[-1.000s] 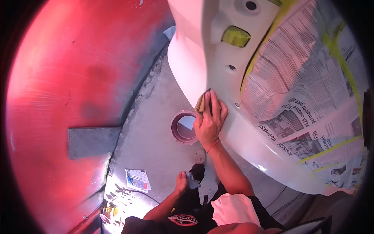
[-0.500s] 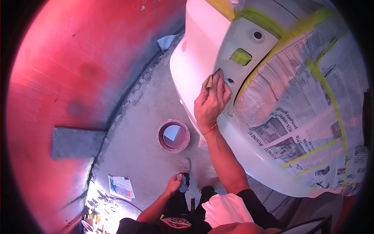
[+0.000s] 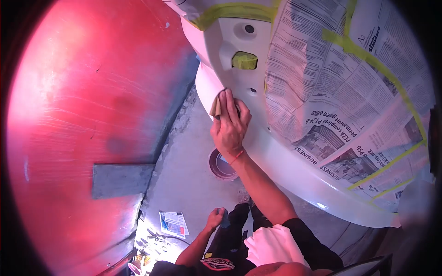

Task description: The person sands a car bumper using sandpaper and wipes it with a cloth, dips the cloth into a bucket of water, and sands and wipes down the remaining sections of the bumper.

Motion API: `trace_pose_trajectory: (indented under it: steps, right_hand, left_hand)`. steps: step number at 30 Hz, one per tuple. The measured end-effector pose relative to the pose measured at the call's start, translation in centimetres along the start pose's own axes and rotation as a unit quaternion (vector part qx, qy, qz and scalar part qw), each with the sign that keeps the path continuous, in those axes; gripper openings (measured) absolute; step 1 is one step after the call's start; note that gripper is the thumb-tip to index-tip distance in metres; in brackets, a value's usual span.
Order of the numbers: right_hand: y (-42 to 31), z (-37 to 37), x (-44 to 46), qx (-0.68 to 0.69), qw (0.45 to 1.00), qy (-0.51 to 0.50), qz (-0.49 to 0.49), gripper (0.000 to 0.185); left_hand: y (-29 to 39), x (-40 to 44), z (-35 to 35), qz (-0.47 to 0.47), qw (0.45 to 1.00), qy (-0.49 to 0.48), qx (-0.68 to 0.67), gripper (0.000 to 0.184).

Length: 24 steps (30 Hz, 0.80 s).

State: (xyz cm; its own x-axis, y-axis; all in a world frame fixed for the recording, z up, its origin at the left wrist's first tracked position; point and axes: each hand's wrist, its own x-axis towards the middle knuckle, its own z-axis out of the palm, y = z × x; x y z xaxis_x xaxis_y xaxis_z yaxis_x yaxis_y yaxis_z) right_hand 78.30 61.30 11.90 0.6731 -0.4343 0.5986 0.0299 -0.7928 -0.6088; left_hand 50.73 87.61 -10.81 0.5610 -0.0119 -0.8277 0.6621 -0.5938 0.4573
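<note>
My right hand [image 3: 230, 126] presses a folded tan piece of sandpaper [image 3: 216, 108] against the curved edge of a white car body panel [image 3: 294, 170]. The fingers lie together over the sheet, just left of a small hole in the recessed part. Yellow-green masking tape [image 3: 244, 60] covers a larger opening above. Low down near my legs, my left hand [image 3: 215, 218] is closed around a small blue-grey piece [image 3: 225, 219], perhaps cloth; most of it is hidden by the fingers.
Taped newspaper [image 3: 331, 106] covers the area right of the panel. A round bucket [image 3: 222, 166] stands on the concrete floor, partly behind my right forearm. To the left rises a red wall-like surface [image 3: 83, 101] with a grey board [image 3: 122, 180]. A newspaper sheet [image 3: 174, 224] and brightly lit clutter lie below.
The view has shifted, bringing the newspaper further into sight. My right hand has slid the sandpaper away from the small hole to the panel's left edge. My left hand keeps its grip.
</note>
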Motion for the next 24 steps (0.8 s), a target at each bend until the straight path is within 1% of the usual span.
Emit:
trace_pose_trajectory:
  steps: [2, 3, 5, 6, 8, 9, 10, 12, 13, 14, 15, 16, 17, 18, 19, 20, 21, 22, 23, 24]
  right_hand:
    - [-1.2, -0.5, 2.4, 0.024, 0.997, 0.046, -0.051, 0.053]
    - [-1.5, -1.0, 3.2, 0.028, 0.997, 0.047, -0.051, 0.053]
    - [-2.3, -1.7, 4.5, 0.025, 0.981, 0.128, -0.143, 0.052]
    - [-2.1, -1.6, 4.6, 0.026, 0.981, 0.129, -0.145, 0.052]
    - [-0.4, -0.6, 3.8, -0.087, 0.982, 0.096, -0.137, 0.052]
    - [0.8, -0.2, 2.3, -0.090, 0.986, 0.081, -0.115, 0.052]
    - [1.6, -0.6, 0.4, -0.105, 0.990, 0.029, -0.086, 0.052]
    - [3.0, -0.9, -3.9, -0.137, 0.988, -0.040, -0.054, 0.047]
    - [2.2, -2.3, -4.9, -0.126, 0.989, -0.076, -0.022, 0.046]
    - [1.2, -3.9, -6.0, -0.115, 0.987, -0.114, 0.012, 0.044]
    - [1.3, -4.8, -7.8, -0.124, 0.984, -0.125, 0.018, 0.044]
    - [1.5, -5.8, -9.9, -0.104, 0.971, -0.202, 0.070, 0.041]
    - [1.5, -6.5, -12.4, -0.081, 0.947, -0.284, 0.129, 0.039]
    - [1.4, -7.2, -15.6, -0.087, 0.934, -0.313, 0.151, 0.039]
    - [1.8, -7.3, -18.6, -0.058, 0.894, -0.384, 0.224, 0.039]
    - [2.7, -5.9, -21.1, -0.028, 0.849, -0.443, 0.286, 0.039]
    - [3.7, -4.2, -24.8, -0.030, 0.830, -0.472, 0.297, 0.039]
    - [5.4, -1.6, -28.9, -0.020, 0.806, -0.487, 0.337, 0.041]
    - [7.2, 1.5, -32.0, -0.010, 0.788, -0.490, 0.372, 0.044]
    - [8.6, 4.8, -33.9, -0.023, 0.769, -0.503, 0.393, 0.046]
  left_hand:
    - [0.7, -0.6, 0.2, 0.015, 1.000, 0.009, 0.015, 0.058]
    - [1.4, -0.8, 0.3, 0.034, 0.999, 0.012, 0.029, 0.059]
    - [2.9, -1.2, 0.4, 0.044, 0.998, 0.007, 0.045, 0.059]
    - [3.8, -1.6, 0.5, 0.051, 0.997, -0.002, 0.062, 0.060]
    - [6.0, -2.2, 0.7, 0.062, 0.995, -0.003, 0.076, 0.061]
    - [6.7, -2.3, 0.7, 0.074, 0.993, -0.007, 0.091, 0.063]
    - [6.8, -1.6, 0.5, 0.078, 0.993, -0.011, 0.092, 0.063]
    - [6.6, 0.1, 0.4, 0.099, 0.988, -0.006, 0.118, 0.060]
    - [9.0, -0.7, -0.5, 0.081, 0.988, -0.019, 0.127, 0.061]
    - [8.7, 0.9, -1.0, 0.090, 0.986, -0.042, 0.133, 0.063]
    - [7.8, 2.8, -1.4, 0.097, 0.983, -0.067, 0.139, 0.065]
    - [7.7, 4.2, -1.7, 0.119, 0.979, -0.056, 0.158, 0.067]
    - [7.3, 5.7, -2.3, 0.132, 0.974, -0.048, 0.178, 0.069]
    - [6.6, 8.1, -2.8, 0.133, 0.975, -0.083, 0.160, 0.071]
    - [7.2, 9.9, -3.6, 0.137, 0.976, -0.128, 0.109, 0.069]
    - [3.5, 15.5, -2.7, 0.195, 0.969, -0.134, 0.066, 0.065]
    - [5.2, 16.9, -3.9, 0.189, 0.970, -0.131, 0.075, 0.059]
    - [5.2, 19.7, -4.0, 0.226, 0.966, -0.093, 0.082, 0.055]
    - [6.2, 22.0, -4.2, 0.175, 0.978, -0.076, 0.089, 0.052]
    - [5.1, 25.9, -3.4, 0.180, 0.979, -0.059, 0.069, 0.052]
